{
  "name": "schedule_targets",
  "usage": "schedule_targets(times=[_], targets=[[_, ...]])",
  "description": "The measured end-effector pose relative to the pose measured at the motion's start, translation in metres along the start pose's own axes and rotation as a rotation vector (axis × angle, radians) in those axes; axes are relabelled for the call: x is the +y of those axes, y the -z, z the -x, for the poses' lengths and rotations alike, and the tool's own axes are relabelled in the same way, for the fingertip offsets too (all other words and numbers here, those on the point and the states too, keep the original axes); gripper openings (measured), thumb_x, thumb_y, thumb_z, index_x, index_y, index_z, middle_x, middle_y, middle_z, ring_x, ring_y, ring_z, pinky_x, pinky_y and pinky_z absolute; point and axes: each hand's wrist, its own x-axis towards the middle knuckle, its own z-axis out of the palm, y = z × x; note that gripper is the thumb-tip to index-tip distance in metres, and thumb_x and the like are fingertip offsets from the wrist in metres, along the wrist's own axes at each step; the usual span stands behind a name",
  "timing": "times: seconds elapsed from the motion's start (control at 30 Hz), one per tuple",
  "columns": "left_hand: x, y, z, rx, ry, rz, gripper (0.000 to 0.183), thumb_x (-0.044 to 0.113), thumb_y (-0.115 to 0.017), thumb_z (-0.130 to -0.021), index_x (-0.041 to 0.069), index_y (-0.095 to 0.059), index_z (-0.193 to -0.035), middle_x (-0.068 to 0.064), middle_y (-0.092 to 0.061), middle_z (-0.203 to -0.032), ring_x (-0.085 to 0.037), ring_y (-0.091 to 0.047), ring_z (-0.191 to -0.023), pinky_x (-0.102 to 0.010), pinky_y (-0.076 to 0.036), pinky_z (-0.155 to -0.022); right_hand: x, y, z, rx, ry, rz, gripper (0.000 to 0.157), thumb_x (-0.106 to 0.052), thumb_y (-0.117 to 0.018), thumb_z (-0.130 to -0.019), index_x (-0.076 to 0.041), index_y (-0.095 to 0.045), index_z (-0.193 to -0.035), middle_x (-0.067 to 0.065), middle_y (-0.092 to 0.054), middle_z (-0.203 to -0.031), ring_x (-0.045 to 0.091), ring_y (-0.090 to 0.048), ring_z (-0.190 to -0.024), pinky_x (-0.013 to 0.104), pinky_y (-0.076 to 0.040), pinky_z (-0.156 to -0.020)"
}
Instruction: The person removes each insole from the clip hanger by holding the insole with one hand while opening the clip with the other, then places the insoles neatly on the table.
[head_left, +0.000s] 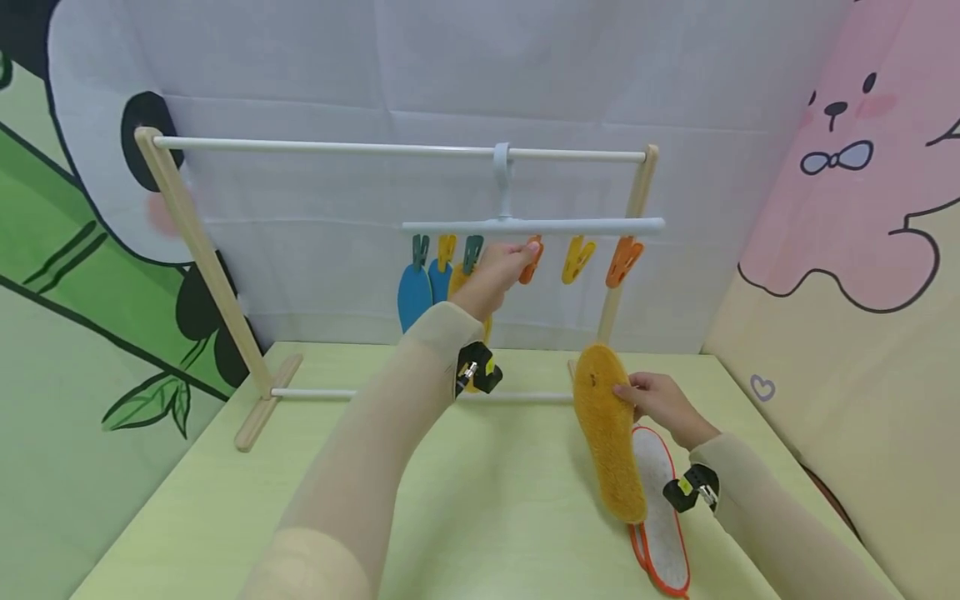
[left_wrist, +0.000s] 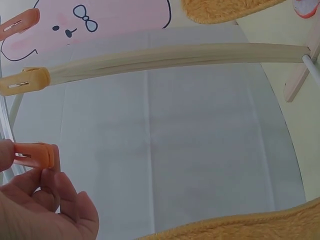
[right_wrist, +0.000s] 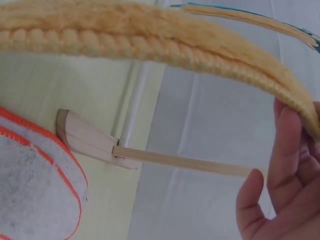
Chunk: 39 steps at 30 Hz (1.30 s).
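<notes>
My left hand [head_left: 491,277] pinches an orange clothespin [head_left: 531,262] that hangs from the white hanger bar [head_left: 585,226]; the left wrist view shows the same clothespin [left_wrist: 35,155] between thumb and fingers. In my right hand [head_left: 666,403] is a fuzzy yellow insole [head_left: 606,442], held by its edge near the upper end, over the table. To the left of my left hand, blue insoles [head_left: 415,296] and another yellow insole [head_left: 459,279], partly hidden by the hand and arm, hang from clothespins. A yellow clothespin [head_left: 577,260] and another orange clothespin [head_left: 624,262] hang farther right, holding nothing.
The hanger hooks over the top rail [head_left: 322,147] of a wooden rack [head_left: 202,258] standing on the pale table [head_left: 480,483]. Grey insoles with red edging [head_left: 663,508] lie at the right, partly beneath the held insole. Printed walls flank both sides.
</notes>
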Motion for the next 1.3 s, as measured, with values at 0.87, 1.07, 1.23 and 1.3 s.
schedule_targets(times=[0.87,1.07,1.23,1.3], targets=[[-0.002,0.006,-0.001,-0.006,-0.024,0.003,0.033,0.033,-0.051,-0.099,0.003,-0.058,-0.086,-0.005,-0.045,-0.075,-0.02,-0.044,-0.086,-0.039,-0.03,-0.089,0.02,0.007,0.011,0.032,-0.052,-0.004,0.03,-0.02,-0.056,-0.098,0.009,-0.06,-0.101,0.002,-0.061,-0.081,0.017,-0.058,-0.07,0.032,-0.051,-0.069],[-0.002,0.006,-0.001,-0.006,-0.026,0.002,0.034,0.033,-0.051,-0.099,0.001,-0.059,-0.092,-0.004,-0.046,-0.076,-0.019,-0.044,-0.086,-0.038,-0.03,-0.088,0.026,0.011,0.012,0.039,-0.069,-0.015,0.028,-0.02,-0.056,-0.098,0.007,-0.061,-0.097,0.001,-0.06,-0.079,0.017,-0.057,-0.068,0.033,-0.051,-0.069],[-0.002,0.007,0.0,-0.001,-0.03,0.013,0.035,0.033,-0.051,-0.099,0.0,-0.059,-0.091,-0.004,-0.045,-0.074,-0.019,-0.043,-0.083,-0.037,-0.029,-0.087,0.031,0.009,0.013,0.045,-0.081,-0.052,0.027,-0.019,-0.057,-0.098,0.007,-0.061,-0.095,0.0,-0.059,-0.077,0.016,-0.057,-0.067,0.029,-0.051,-0.067],[-0.003,0.007,0.0,0.009,-0.029,0.017,0.033,0.032,-0.051,-0.099,0.001,-0.059,-0.09,-0.004,-0.046,-0.073,-0.019,-0.043,-0.082,-0.036,-0.029,-0.086,0.033,0.007,0.012,0.044,-0.079,-0.069,0.026,-0.019,-0.057,-0.097,0.007,-0.061,-0.094,0.0,-0.059,-0.077,0.016,-0.057,-0.067,0.029,-0.051,-0.066]])
